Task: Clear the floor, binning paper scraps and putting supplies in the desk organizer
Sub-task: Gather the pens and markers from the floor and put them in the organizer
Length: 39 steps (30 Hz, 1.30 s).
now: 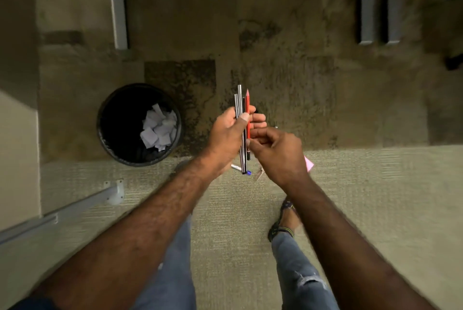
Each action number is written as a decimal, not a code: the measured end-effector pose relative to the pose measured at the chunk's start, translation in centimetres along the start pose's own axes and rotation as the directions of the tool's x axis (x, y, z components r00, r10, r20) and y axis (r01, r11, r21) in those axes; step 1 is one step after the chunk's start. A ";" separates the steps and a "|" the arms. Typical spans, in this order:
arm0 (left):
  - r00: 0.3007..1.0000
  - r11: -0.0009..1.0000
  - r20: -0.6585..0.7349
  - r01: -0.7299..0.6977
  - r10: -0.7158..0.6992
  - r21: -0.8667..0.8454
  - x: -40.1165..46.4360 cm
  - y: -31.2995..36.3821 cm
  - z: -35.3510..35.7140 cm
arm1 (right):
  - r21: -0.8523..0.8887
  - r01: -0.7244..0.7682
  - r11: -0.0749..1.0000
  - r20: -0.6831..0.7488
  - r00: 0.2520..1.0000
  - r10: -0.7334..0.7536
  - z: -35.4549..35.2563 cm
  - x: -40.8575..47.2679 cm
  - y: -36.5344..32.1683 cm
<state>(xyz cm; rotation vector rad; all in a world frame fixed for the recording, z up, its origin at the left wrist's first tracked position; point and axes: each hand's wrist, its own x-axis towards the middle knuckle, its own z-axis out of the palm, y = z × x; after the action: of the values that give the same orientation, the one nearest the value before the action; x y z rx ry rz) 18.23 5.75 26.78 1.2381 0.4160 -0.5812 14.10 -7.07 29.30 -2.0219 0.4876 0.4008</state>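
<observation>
Your left hand (229,132) has its fingers (258,119) curled round a bundle of thin pencils (241,109), grey-striped and black ones together with a red pencil (248,119), and your thumb presses across them from the front. The pencil tips stand above your fingers and the butt ends hang below your palm. Your right hand (280,154) is just right of the bundle with its fingers curled, fingertips at the lower part of the red pencil; whether they actually pinch it you cannot tell from here. Below your fingers, on the pale carpet floor (375,197), lie a blue-capped pen (246,172) and a pink sticky note (309,164), partly hidden by your right hand. Well left of your left fingers stands a round black waste bin (110,134) holding crumpled white paper scraps (157,129).
</observation>
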 end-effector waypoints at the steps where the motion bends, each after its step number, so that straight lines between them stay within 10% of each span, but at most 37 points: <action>1: 1.000 1.000 0.008 -0.011 0.011 -0.006 -1.1 1.3 0.5 | -0.001 0.020 1.000 -0.010 1.000 -0.020 -0.8 -0.9 -1.2; 39: 0.889 0.883 -0.020 -0.456 0.457 -0.110 -25.8 24.3 16.5 | -0.055 0.521 0.852 0.025 0.853 -0.521 -23.8 -17.6 -22.6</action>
<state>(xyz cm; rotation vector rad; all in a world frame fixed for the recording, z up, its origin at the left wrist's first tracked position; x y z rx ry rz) 12.78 -0.15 65.01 1.1731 0.1360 -0.1529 11.92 -15.08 65.67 -2.1093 -0.0958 0.0875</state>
